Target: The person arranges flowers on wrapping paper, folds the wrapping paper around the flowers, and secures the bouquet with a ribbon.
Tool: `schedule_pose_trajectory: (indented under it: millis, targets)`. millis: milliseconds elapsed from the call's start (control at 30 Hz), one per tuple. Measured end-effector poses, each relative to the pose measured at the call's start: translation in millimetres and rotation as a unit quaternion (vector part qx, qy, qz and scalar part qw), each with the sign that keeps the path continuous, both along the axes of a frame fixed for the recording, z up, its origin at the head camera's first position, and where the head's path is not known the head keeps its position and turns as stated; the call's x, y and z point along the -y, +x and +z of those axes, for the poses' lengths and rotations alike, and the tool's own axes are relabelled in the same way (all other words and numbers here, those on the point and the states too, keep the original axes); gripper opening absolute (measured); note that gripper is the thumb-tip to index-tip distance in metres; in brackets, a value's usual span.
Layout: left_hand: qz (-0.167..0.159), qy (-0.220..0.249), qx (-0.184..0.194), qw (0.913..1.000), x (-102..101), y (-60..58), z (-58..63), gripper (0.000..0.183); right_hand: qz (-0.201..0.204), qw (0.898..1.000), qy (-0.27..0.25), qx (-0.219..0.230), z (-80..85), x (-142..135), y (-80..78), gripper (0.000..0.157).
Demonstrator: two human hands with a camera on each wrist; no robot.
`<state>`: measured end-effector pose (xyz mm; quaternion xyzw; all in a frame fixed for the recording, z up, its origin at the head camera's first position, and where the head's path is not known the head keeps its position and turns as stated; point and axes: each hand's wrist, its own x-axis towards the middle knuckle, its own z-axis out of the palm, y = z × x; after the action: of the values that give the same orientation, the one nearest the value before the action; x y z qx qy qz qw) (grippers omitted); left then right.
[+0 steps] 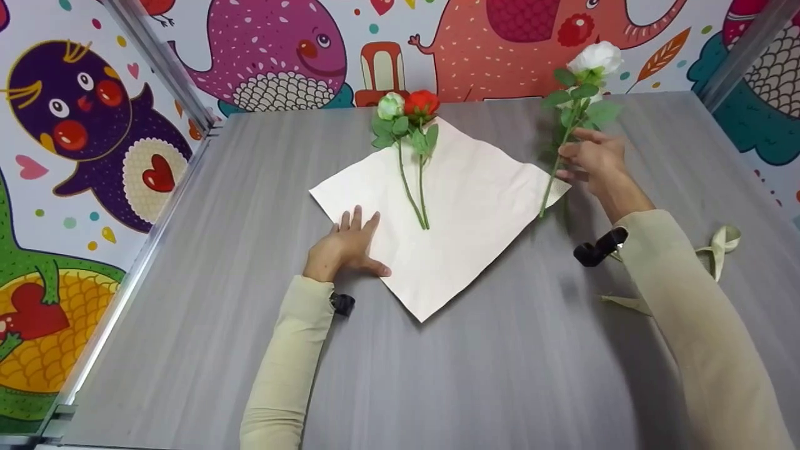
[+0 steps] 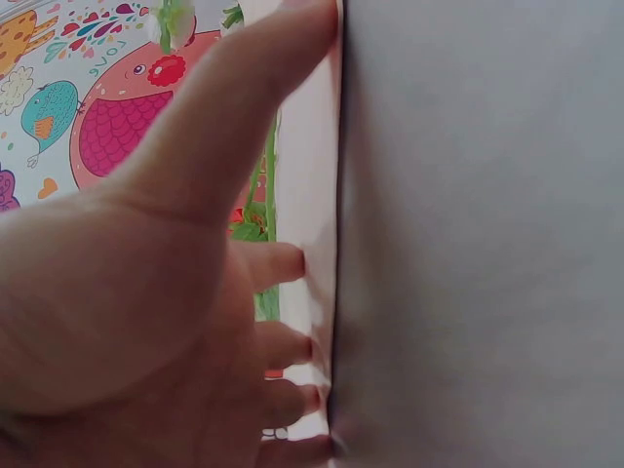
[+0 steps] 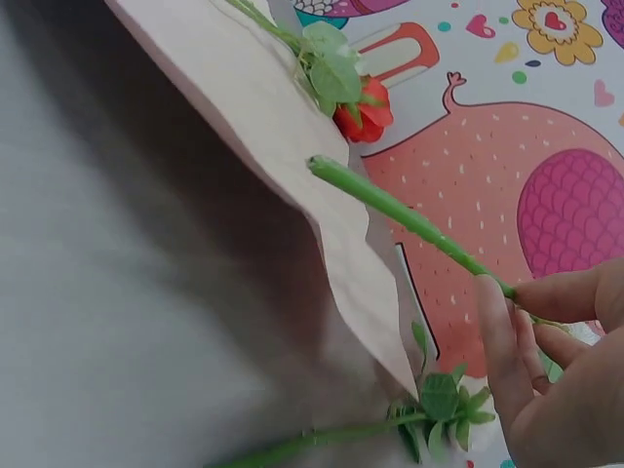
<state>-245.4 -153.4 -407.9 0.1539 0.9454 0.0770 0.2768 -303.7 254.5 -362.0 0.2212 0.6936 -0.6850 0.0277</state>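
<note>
A square sheet of pale pink wrapping paper (image 1: 475,206) lies cornerwise on the grey table. On it rest a red flower (image 1: 422,102) and a greenish-white flower (image 1: 390,106), their stems crossing near the lower ends. My left hand (image 1: 345,247) rests with spread fingers on the paper's left edge. At the right corner, my right hand (image 1: 597,162) pinches the green stem (image 3: 409,219) of a white flower (image 1: 595,57) between thumb and fingers, its cut end over the paper. Another leafy stem (image 3: 322,436) lies on the table below that hand, its blossom partly hidden.
A pale green ribbon (image 1: 725,244) lies on the table (image 1: 500,375) at the right, partly covered by the right sleeve (image 1: 694,325). Cartoon-printed wall panels (image 1: 387,37) stand along the back and sides, with a metal rail (image 1: 137,269) at the left.
</note>
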Motion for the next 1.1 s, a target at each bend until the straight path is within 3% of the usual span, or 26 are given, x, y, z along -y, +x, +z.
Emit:
schedule_pose_trajectory:
  millis: [800,1100]
  targets:
    - [0.01,0.004,-0.001,0.9999,0.9,-1.3,-1.6,0.117,0.084,0.995,0.055,-0.01,-0.1,79.0,-18.8,0.061]
    - [0.008,0.008,-0.002,0.9999,1.1,0.0,-1.5,0.117,0.096,0.995,0.036,-0.017,-5.9,103.8,-25.7,0.06]
